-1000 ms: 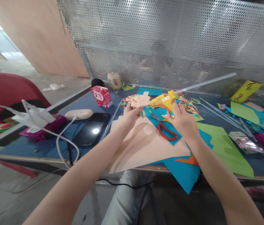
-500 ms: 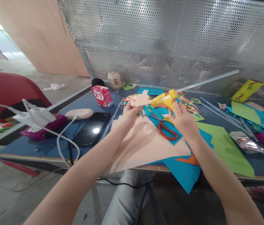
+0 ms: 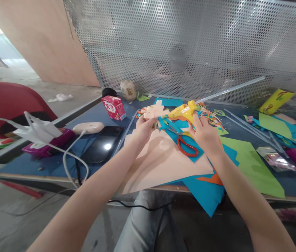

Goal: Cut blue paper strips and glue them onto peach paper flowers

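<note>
My left hand [image 3: 145,127] pinches a pale peach paper flower [image 3: 155,109] made of folded strips, held over the table. Wrapped round the handle of a yellow hot glue gun [image 3: 183,111] is my right hand [image 3: 204,131]. The gun's nozzle points left, at the flower's right side; whether it touches is too small to tell. A long clear glue stick [image 3: 232,91] sticks out of the gun's back. Below the hands, scissors with red handles [image 3: 187,147] lie on blue paper, above a large peach sheet [image 3: 163,164].
Paper scraps [image 3: 211,115] are heaped behind my hands. To the left lie a black phone [image 3: 103,144], a red carton [image 3: 113,107] and a purple power strip [image 3: 49,143] with white cables. On the right are green paper [image 3: 253,164], loose glue sticks [image 3: 250,126] and a yellow box [image 3: 276,101].
The paper flower has tilted slightly in my left hand, so its petals show a little differently by the nozzle. The glue gun stays nearly in place.
</note>
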Demonstrator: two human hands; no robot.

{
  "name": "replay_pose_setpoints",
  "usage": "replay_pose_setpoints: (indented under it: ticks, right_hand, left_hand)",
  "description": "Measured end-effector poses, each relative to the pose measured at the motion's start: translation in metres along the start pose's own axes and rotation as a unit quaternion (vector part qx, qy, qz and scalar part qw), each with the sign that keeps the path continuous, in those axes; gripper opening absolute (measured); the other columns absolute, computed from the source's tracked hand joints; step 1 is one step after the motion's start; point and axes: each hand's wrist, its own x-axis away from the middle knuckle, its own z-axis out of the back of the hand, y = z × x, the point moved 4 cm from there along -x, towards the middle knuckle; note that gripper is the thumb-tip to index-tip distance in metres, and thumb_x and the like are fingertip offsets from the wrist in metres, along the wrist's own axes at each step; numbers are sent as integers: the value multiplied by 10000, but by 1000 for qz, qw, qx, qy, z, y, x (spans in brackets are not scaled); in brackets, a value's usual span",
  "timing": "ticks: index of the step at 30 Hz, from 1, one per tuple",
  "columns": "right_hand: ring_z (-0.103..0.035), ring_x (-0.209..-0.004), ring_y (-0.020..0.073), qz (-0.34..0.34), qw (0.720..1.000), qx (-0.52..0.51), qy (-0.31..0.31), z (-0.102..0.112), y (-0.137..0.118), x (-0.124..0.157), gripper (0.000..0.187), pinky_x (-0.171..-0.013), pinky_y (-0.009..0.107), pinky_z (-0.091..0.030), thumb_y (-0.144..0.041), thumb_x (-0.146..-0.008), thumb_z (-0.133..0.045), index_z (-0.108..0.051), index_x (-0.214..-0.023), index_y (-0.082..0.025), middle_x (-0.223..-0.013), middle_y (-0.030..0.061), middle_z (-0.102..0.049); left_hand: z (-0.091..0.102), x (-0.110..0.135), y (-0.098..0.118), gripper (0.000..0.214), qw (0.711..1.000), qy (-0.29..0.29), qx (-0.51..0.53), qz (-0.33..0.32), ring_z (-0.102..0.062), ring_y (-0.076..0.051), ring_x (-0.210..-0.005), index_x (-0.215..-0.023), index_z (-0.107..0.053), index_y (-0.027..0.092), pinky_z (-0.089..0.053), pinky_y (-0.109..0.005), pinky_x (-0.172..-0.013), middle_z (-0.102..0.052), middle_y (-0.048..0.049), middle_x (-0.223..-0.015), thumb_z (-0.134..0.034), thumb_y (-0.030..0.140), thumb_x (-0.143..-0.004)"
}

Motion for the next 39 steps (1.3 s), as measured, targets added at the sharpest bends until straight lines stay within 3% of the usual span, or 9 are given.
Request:
replay_pose_setpoints:
  ticks: [6,10,14,17,20,23,28,34,39]
  right_hand:
    - [-603,-717,232,-87,996,-30,1,-15,16,-4,488,-556,299,-434,-413,-812,-433,-480,-1189,-108,-991,164,-607]
    - [-612,-840,271,-183,978,-84,-62,-33,38,-7,420,-673,325,-447,-392,-823,-461,-511,-1103,-83,-936,175,-635]
    - [-602,-900,274,-205,967,-64,-135,-49,51,-6,342,-739,341,-439,-326,-846,-447,-535,-1054,-69,-961,198,-621]
    - [-544,-996,324,-148,983,-16,-109,-43,49,-8,377,-790,411,-425,-339,-795,-541,-528,-1063,-75,-1074,223,-561]
    - [-517,-1032,269,34,994,-90,-45,-27,31,-11,328,-854,397,-415,-313,-786,-566,-527,-1058,-133,-1082,159,-560]
    - [-568,-907,180,197,959,-201,-31,-11,9,-4,257,-799,316,-452,-293,-844,-486,-523,-1074,-184,-1021,89,-596]
    - [-592,-811,147,295,925,-238,-17,1,-10,8,226,-667,259,-459,-180,-852,-433,-593,-997,-243,-962,43,-627]
    - [-593,-737,125,194,879,-434,-23,5,-8,1,109,-589,221,-459,-179,-802,-530,-615,-848,-230,-819,18,-642]
    - [-559,-644,125,102,878,-465,-51,-4,-9,-3,136,-566,238,-434,-300,-767,-599,-595,-676,-200,-689,15,-610]
  left_hand:
    - [-2,1,2,334,1000,0,2,3,-559,-88,-555,-753,-552,167,-434,-222,-517,-610,19,-687,-725,146,-468]
    - [-5,3,1,329,999,-30,1,26,-564,-82,-538,-758,-563,164,-445,-208,-497,-613,22,-664,-735,140,-479]
    - [-7,6,0,274,997,-41,-1,61,-518,-63,-456,-696,-554,162,-430,-189,-440,-564,51,-558,-730,125,-489]
    - [-10,8,-1,233,994,-65,15,86,-529,-68,-472,-653,-541,155,-442,-189,-452,-580,34,-573,-714,107,-504]
    - [-13,10,-2,201,990,-90,28,106,-541,-73,-500,-647,-546,151,-451,-191,-485,-589,20,-580,-696,81,-534]
    - [-15,12,-3,196,987,-99,40,120,-532,-76,-492,-663,-549,150,-442,-194,-484,-573,19,-553,-683,61,-552]
    - [-17,14,-2,245,987,-100,27,127,-532,-64,-478,-711,-540,146,-415,-172,-458,-583,27,-571,-691,64,-536]
    - [-17,13,-2,400,992,-92,4,87,-551,-52,-515,-831,-537,145,-419,-164,-501,-597,40,-637,-738,89,-490]
    - [-17,14,0,467,995,-95,-30,23,-555,-53,-546,-907,-521,157,-409,-173,-514,-599,33,-698,-757,142,-504]
